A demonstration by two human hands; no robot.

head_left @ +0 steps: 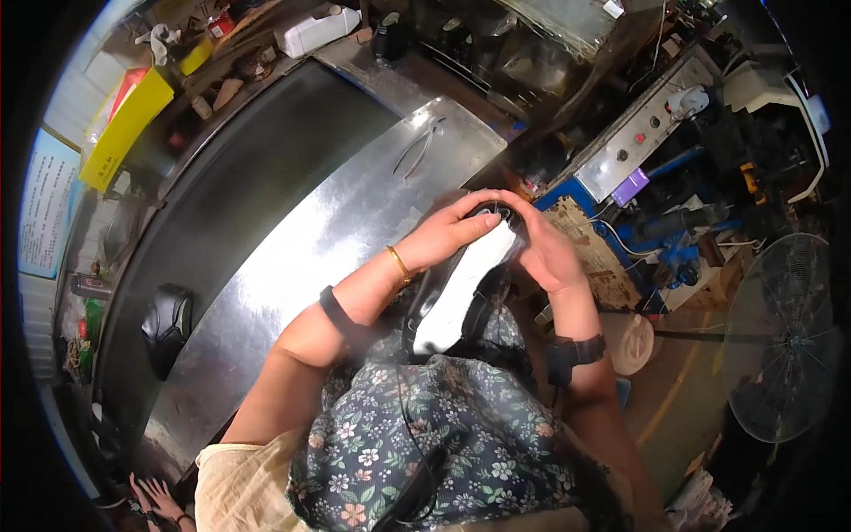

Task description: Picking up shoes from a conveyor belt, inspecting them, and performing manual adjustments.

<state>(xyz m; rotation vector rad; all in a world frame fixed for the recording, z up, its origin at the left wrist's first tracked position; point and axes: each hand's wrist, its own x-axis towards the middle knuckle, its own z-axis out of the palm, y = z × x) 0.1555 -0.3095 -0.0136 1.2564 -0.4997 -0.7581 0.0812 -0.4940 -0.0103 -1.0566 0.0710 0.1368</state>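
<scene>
A black shoe upper with a white underside lies bottom-up and slanted in front of my apron, held between both hands. My left hand grips its far end, with the thumb laid on the white underside. On the other side, my right hand curls round the same end, its palm against the edge; some of its fingers are hidden. Beyond my hands, pincers rest on the shiny metal table.
A dark conveyor belt curves along the table's left side, carrying another black shoe. Another person's hands show at lower left. Right of me stand a machine with a button panel and a caged fan.
</scene>
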